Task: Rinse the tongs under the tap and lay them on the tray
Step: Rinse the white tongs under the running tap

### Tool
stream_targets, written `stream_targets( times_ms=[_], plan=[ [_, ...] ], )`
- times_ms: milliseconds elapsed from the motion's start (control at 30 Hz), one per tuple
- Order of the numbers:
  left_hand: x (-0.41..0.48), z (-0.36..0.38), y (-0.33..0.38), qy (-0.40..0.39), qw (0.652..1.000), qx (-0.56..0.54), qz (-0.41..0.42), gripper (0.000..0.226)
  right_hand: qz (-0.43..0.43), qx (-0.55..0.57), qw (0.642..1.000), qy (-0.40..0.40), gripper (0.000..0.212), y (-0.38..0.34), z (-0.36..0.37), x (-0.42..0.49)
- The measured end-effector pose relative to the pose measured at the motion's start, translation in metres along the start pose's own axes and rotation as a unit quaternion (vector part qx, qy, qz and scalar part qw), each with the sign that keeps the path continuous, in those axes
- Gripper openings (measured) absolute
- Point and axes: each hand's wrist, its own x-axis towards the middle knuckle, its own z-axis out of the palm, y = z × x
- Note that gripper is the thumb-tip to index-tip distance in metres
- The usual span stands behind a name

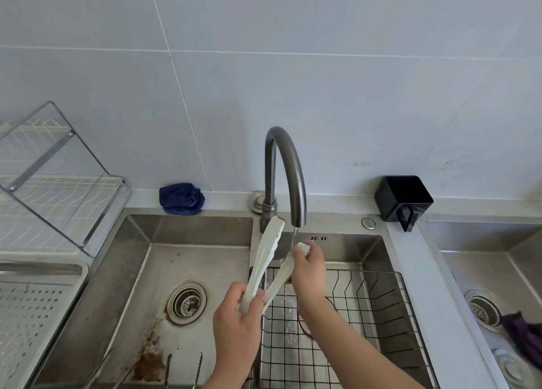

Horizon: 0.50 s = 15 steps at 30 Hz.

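Tongs [265, 259]: off-white, with a brown stain at one tip. Tap [283, 168]: dark grey metal. Cloth [181, 198] on the counter: dark blue. Holder [403, 199]: black. Wire basket [337, 315]: square grid pattern. Tray [32, 309]: white, perforated with dot rows.

A kitchen, probably a home one: steel sinks [187, 242] under a curved tap [286, 166], tiled wall [322, 66], dish rack [52, 189] and folded cloth [181, 198].

Both forearms are bare to the frame's edge, no sleeves showing.
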Motion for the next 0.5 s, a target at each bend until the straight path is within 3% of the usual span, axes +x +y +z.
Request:
stream_targets(
  times_ms=[67,200,400,500],
  plan=[
    [-0.002,0.001,0.001,0.007,1.0,0.0,0.002,0.016,-0.002,-0.017,1.0,-0.019,0.019,0.0,0.005,-0.006],
    [0.002,0.001,0.005,0.01,1.0,-0.007,0.004,0.017,0.046,0.031,0.989,-0.137,0.033,0.009,0.017,-0.03],
    [0.007,-0.003,0.002,-0.011,1.0,-0.016,0.004,0.022,0.052,0.137,0.987,-0.069,0.015,-0.017,0.003,0.001],
    [0.009,-0.001,-0.001,-0.035,0.995,-0.079,-0.058,0.02,0.057,0.185,0.971,-0.143,0.017,-0.02,-0.007,0.003]
  ],
)
